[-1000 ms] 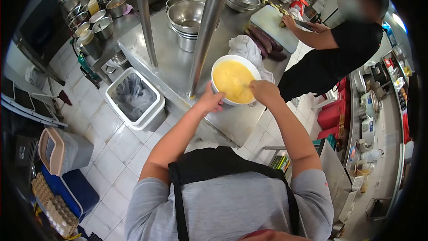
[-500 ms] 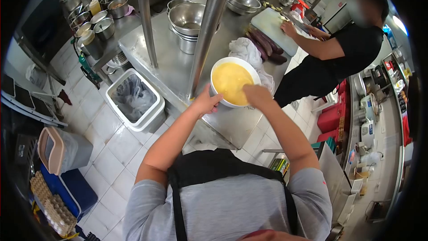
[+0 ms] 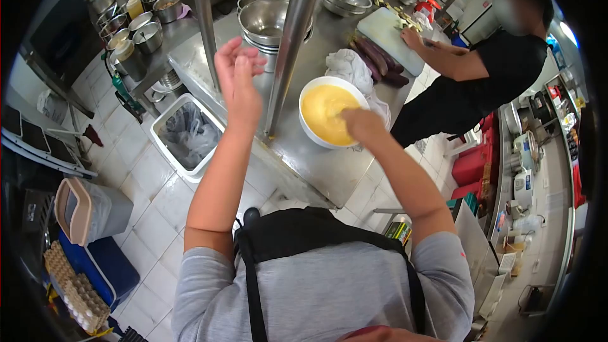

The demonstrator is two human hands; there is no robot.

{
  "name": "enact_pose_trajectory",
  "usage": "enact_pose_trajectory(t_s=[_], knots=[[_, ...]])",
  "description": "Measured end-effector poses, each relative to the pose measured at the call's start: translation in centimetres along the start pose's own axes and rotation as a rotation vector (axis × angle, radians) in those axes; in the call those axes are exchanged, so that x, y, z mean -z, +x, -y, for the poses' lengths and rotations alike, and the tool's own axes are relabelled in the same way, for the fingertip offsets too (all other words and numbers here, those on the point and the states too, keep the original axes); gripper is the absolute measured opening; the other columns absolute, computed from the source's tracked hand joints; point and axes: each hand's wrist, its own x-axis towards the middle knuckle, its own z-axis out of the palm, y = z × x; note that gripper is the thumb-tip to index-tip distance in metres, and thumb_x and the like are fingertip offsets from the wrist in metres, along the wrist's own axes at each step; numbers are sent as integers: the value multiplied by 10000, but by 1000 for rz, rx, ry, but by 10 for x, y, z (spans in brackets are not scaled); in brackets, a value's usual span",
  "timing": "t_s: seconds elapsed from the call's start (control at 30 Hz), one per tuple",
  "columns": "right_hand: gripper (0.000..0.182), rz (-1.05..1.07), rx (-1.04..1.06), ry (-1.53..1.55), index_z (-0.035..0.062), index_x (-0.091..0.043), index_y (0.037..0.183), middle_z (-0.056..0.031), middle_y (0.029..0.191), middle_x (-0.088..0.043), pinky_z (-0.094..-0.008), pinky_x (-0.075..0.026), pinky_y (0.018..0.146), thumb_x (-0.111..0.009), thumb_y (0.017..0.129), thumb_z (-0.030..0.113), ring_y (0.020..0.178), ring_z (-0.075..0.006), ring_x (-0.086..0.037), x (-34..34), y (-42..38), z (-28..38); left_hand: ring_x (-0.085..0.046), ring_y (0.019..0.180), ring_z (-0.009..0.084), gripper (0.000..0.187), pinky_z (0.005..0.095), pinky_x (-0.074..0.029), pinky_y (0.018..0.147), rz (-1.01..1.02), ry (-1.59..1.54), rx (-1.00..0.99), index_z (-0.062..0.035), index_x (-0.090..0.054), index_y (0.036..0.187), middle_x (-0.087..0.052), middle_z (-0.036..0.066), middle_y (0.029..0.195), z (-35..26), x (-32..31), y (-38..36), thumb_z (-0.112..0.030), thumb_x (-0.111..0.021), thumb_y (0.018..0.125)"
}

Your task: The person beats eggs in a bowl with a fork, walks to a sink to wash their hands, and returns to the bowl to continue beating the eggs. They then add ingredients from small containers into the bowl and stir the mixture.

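Observation:
A white bowl (image 3: 306,128) of yellow liquid (image 3: 323,102) stands near the corner of the steel table (image 3: 316,168). Over the bowl's right side is my right hand (image 3: 365,126), its fingers curled together; what they hold is hidden and blurred. My left hand (image 3: 240,82) is raised in the air left of the bowl, near a steel post, with nothing in it and its fingers apart. A crumpled white cloth (image 3: 349,69) lies just behind the bowl, beside several purple eggplants (image 3: 379,60).
A co-worker (image 3: 468,82) in black has both hands at a cutting board (image 3: 386,28) at the back right. Steel posts (image 3: 291,57) rise from the table. Stacked metal bowls (image 3: 263,22) stand behind them. A lined white bin (image 3: 190,136) is on the floor at left.
My left hand has let go of the bowl's rim and moved up and to the left. My right hand has shifted slightly left over the bowl.

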Motion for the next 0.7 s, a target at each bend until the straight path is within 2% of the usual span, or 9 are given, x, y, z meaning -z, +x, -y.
enact_pose_trajectory(t_s=[0.03, 0.07, 0.17, 0.2, 0.33, 0.43, 0.53, 0.67, 0.7], knots=[[164, -89, 44, 17, 75, -611, 801, -137, 750, -614, -391, -472, 590, -477, 718, 119, 661, -278, -605, -1, -2, 8, -508, 663, 103, 379, 231, -397, 649, 12, -59, -11, -42, -385, 1102, -522, 59, 800, 2, -9, 8, -339, -368, 868], [153, 11, 110, 12, 63, -602, 777, -142, 743, -611, -398, -471, 577, -469, 714, 105, 664, -280, -604, 1, -3, -1, -504, 660, 101, 423, 226, -389, 666, 26, -114, -19, -28, -374, 1114, -514, 64, 828, 3, -16, 13, -373, -347, 871], [197, 232, -112, -21, 89, -599, 803, -127, 783, -609, -403, -450, 642, -434, 761, 190, 763, -273, -592, 15, 4, -31, -503, 633, 103, 520, 221, -394, 622, 268, -126, 60, -12, -369, 1117, -509, 65, 828, 9, -34, 12, -459, -276, 868], [204, 118, -148, -39, 105, -606, 831, -124, 820, -607, -396, -446, 673, -433, 768, 192, 800, -260, -586, 12, 6, -22, -481, 560, 92, 590, 212, -385, 529, 322, -122, 101, -5, -363, 1119, -503, 52, 751, 1, -32, 13, -520, -259, 850], [180, 69, 98, 55, 95, -615, 825, -138, 802, -609, -386, -467, 637, -464, 735, 131, 752, -278, -598, 7, -3, -6, -430, 473, 79, 664, 204, -342, 429, 297, -87, 66, -2, -364, 1105, -471, 30, 635, 7, -30, 13, -588, -239, 819], [197, 302, -164, -103, 135, -621, 868, -97, 883, -602, -369, -453, 684, -483, 739, 191, 817, -243, -581, 23, 2, -26, -408, 453, 73, 686, 202, -326, 408, 262, -85, 62, -2, -368, 1087, -451, 23, 594, 7, -32, 10, -612, -228, 806], [162, -65, -99, 14, 103, -634, 799, -128, 849, -609, -386, -460, 659, -502, 721, 155, 816, -261, -589, -16, 11, -2, -406, 452, 72, 677, 203, -323, 406, 277, -99, 67, -5, -372, 1067, -446, 23, 594, 7, -34, 10, -611, -222, 807], [211, 333, -7, 3, 137, -621, 877, -110, 871, -609, -387, -456, 670, -450, 763, 190, 825, -262, -587, 19, 4, -31, -399, 428, 77, 710, 204, -319, 389, 263, -38, 58, -28, -385, 1048, -424, 15, 535, 7, -34, 12, -657, -196, 778], [210, 227, -80, 2, 139, -623, 877, -106, 872, -610, -383, -456, 671, -457, 759, 191, 827, -260, -586, 9, 6, -28, -395, 416, 80, 733, 204, -319, 381, 247, -22, 58, -38, -391, 1045, -415, 11, 508, 7, -35, 11, -682, -186, 761]])
